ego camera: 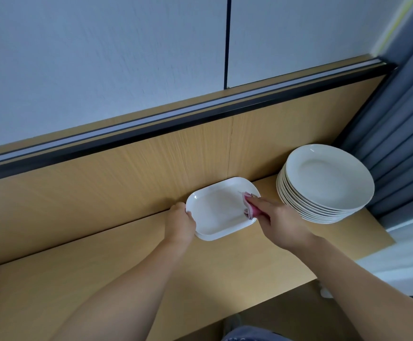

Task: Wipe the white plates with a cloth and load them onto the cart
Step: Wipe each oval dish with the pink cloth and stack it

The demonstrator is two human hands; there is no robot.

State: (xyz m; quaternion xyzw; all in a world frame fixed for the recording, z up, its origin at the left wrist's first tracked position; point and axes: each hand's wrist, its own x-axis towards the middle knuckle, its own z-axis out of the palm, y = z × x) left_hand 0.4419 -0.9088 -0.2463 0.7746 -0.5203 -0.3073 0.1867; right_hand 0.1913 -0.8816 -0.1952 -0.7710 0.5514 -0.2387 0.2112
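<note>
A white rectangular plate [219, 210] with rounded corners lies on the wooden table [151, 262] close to the back panel. It seems to rest on a second plate of the same shape. My left hand [181, 222] grips its left rim. My right hand [278, 219] holds a folded pink cloth [249, 206] and presses it onto the plate's right side. A tall stack of round white plates [323, 183] stands to the right, near the table's corner. No cart is in view.
A wooden back panel [126, 178] topped by a black rail rises right behind the plates. Grey curtains [402, 134] hang at the right beside the stack. The table's front edge runs across the lower right.
</note>
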